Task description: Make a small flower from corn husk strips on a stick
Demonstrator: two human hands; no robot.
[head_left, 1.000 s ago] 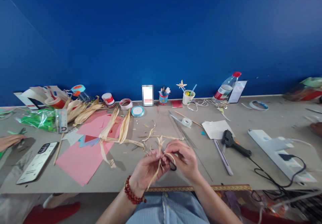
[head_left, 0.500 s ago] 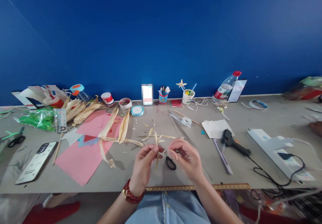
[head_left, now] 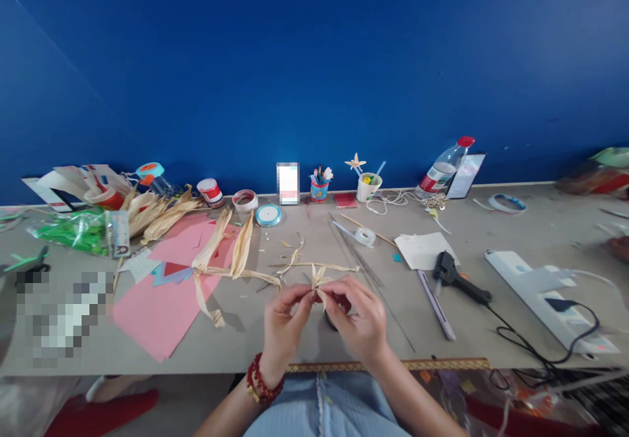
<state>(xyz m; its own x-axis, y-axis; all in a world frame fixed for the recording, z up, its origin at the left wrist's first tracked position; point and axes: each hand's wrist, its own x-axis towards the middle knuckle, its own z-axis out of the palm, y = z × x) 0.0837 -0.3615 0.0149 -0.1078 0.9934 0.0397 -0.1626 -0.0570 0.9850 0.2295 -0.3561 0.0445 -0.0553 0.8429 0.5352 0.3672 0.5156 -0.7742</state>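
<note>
Between my hands, above the table, is a small flower of pale corn husk strips [head_left: 318, 276] with its points fanned upward. My left hand [head_left: 286, 316] is closed, thumb and fingertips pinching the flower's base from the left. From the right, my right hand [head_left: 362, 312] pinches the same piece, its fingertips meeting the left ones. The fingers cover the flower's lower part. A black scissor handle [head_left: 331, 322] shows partly behind the right hand. Just beyond the hands lie thin husk strips [head_left: 327, 266]. Dried corn husks [head_left: 242, 247] rest to the left on pink paper [head_left: 160, 312].
On the right are a hot glue gun [head_left: 459, 280], a lilac cutter [head_left: 436, 306] and a power strip [head_left: 535, 296]. Thin wires [head_left: 356, 250] and a tape roll [head_left: 364, 236] lie ahead. Cups, a ribbon spool [head_left: 268, 215] and a bottle [head_left: 445, 168] line the blue wall.
My right hand has moved left to meet my left hand at the flower. The thin pale strand it held apart no longer shows. The husk points now spread wider and face me more.
</note>
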